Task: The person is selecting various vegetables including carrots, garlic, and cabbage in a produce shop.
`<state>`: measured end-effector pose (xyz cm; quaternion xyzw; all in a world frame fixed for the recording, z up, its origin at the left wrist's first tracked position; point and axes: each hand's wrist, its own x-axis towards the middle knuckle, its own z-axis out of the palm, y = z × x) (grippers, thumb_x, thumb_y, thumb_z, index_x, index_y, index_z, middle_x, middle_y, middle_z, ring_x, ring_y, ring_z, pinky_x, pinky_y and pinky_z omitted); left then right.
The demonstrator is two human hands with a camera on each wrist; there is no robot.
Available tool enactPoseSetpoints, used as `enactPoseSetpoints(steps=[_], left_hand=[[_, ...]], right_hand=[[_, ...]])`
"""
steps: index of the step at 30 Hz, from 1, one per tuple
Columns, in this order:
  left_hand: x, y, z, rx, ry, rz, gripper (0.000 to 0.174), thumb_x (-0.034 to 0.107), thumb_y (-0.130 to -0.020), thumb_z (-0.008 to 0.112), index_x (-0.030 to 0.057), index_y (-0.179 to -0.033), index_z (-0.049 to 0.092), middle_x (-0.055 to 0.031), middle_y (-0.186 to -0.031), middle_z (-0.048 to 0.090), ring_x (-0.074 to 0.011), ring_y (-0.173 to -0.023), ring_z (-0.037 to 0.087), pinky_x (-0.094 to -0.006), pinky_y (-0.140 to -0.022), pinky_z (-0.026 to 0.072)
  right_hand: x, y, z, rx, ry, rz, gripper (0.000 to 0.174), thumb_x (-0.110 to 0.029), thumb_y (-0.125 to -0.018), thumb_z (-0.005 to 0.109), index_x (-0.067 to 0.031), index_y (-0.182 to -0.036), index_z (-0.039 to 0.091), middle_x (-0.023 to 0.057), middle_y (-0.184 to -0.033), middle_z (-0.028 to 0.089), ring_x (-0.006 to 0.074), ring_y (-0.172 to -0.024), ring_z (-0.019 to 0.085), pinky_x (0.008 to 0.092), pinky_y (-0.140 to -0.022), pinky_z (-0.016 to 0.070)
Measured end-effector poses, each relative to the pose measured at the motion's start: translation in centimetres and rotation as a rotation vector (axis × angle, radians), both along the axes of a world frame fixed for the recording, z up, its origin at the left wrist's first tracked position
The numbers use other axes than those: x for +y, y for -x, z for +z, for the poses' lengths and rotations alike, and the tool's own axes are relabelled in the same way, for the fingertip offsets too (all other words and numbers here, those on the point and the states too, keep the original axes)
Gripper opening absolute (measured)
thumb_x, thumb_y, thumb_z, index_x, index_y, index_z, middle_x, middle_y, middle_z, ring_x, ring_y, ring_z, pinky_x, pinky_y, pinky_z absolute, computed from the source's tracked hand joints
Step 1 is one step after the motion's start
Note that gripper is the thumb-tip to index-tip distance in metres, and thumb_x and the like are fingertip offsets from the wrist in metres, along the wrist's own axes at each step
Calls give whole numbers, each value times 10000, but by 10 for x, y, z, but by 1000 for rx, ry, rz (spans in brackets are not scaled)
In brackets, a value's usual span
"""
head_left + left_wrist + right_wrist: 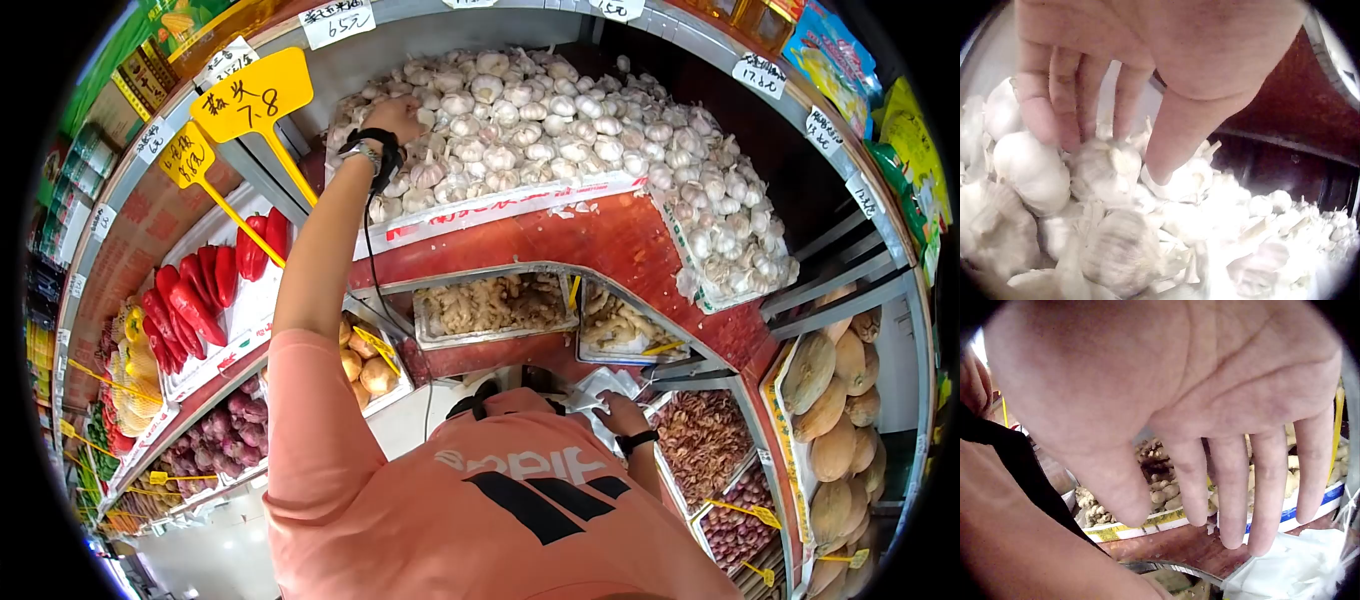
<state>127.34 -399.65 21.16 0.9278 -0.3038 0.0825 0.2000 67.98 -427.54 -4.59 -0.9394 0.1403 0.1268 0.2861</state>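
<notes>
White garlic (530, 130) — beneath left hand (395, 118) — well apart from right hand (622, 414).

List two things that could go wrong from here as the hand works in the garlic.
Disturbing one bulb could send others rolling, since the garlic is heaped above the box rim. The cable hanging from the left hand's wrist passes beside the ginger tray and might snag.

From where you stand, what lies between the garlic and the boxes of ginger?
A red ledge with a few white scraps, as the head view shows.
</notes>
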Motion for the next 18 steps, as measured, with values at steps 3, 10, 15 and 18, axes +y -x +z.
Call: enactPoseSetpoints(steps=[3,10,15,18], left_hand=[[-22,11,10,16,-215,209,511,381,-746,717,34,-1120,686,-202,-1129,676,-347,-1075,642,-412,-924,516],[-30,10,17,-34,-284,200,510,382,-732,691,75,-1138,677,-198,-1161,662,-372,-1090,621,-439,-908,503],[-36,18,9,-145,-265,41,484,254,-699,719,96,-1148,631,-163,-1027,703,-347,-996,658,-436,-872,512],[-36,5,-11,-153,-133,61,498,234,-682,738,110,-1146,605,-153,-1020,701,-341,-978,663,-431,-855,516]], right_hand=[[6,4,11,-29,-7,-36,351,-283,-850,693,-44,-1097,618,198,-1011,681,377,-936,653,447,-796,521],[13,28,-11,24,10,-137,366,-287,-846,698,-47,-1111,627,198,-1013,688,368,-944,661,435,-815,529],[15,44,-31,-5,-31,-159,369,-313,-839,694,-67,-1107,633,201,-1036,682,379,-967,647,448,-835,526],[17,42,-34,0,-17,-149,378,-307,-832,704,-62,-1110,633,188,-1033,685,367,-961,652,437,-833,527]])
